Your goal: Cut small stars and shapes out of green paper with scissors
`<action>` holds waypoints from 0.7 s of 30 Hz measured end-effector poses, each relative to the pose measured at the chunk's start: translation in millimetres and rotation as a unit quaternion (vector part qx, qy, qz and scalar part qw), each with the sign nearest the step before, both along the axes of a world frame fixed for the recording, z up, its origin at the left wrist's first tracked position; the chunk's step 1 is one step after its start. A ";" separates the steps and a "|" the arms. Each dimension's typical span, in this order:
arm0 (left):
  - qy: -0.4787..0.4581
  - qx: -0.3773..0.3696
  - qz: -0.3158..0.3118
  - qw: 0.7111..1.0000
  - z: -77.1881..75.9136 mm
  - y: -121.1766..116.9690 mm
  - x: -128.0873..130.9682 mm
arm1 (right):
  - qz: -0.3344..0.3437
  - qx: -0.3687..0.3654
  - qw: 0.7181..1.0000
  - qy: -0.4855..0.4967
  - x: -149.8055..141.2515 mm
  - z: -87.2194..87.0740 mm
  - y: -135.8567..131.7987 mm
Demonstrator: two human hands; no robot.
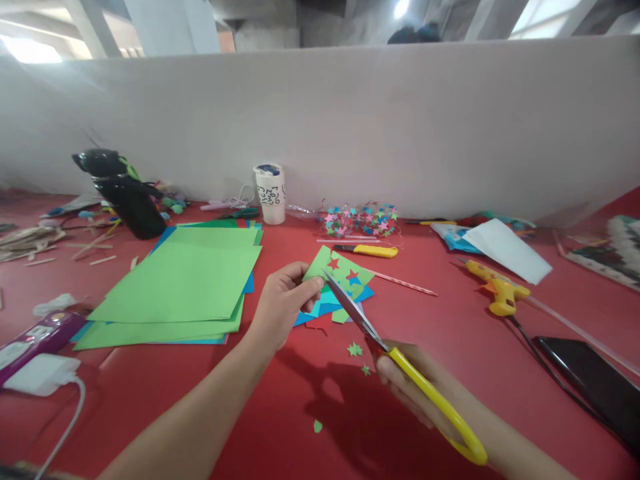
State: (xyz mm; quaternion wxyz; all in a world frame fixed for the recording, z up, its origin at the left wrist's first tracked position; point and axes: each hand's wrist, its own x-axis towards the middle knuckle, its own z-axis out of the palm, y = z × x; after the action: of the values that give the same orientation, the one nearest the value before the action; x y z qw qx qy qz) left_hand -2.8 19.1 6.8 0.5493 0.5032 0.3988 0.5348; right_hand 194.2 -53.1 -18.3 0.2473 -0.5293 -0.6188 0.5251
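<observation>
Between its thumb and fingers, my left hand (283,297) pinches a small piece of green paper (317,263). My right hand (407,383) grips yellow-handled scissors (425,387), whose blades point up and left with the tip at the held paper. Just behind the blades, green paper with red and blue star shapes (367,274) shows; whether it joins the held piece I cannot tell. Blue paper scraps (327,309) lie below it. Small green stars (355,349) and a green scrap (318,426) rest on the red table (280,413).
Stacked green sheets (185,273) lie left, near a black bottle (127,200) and purple power strip (47,337). Behind are a white cup (271,197), star garland (360,220) and yellow cutter (373,251). A glue gun (500,287) and black phone (590,380) lie right.
</observation>
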 end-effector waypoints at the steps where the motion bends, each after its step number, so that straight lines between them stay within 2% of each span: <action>1: 0.001 -0.001 0.000 1.000 0.1 0.3 -0.3 | -0.003 -0.003 1.000 0.001 -0.5 1.9 -0.9; 7: -0.009 -0.017 -0.009 1.000 0.9 1.3 -1.1 | -0.026 -0.010 1.000 0.001 -1.6 9.6 -4.9; 21: -0.008 -0.026 -0.015 1.000 2.1 2.6 -2.5 | -0.024 -0.016 1.000 0.011 0.0 5.1 -4.1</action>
State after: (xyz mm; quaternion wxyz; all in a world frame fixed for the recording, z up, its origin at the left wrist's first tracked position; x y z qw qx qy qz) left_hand -5.3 21.7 8.9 0.5733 0.4903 0.4005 0.5202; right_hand 194.2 -57.2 -13.3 0.2576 -0.5423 -0.5946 0.5348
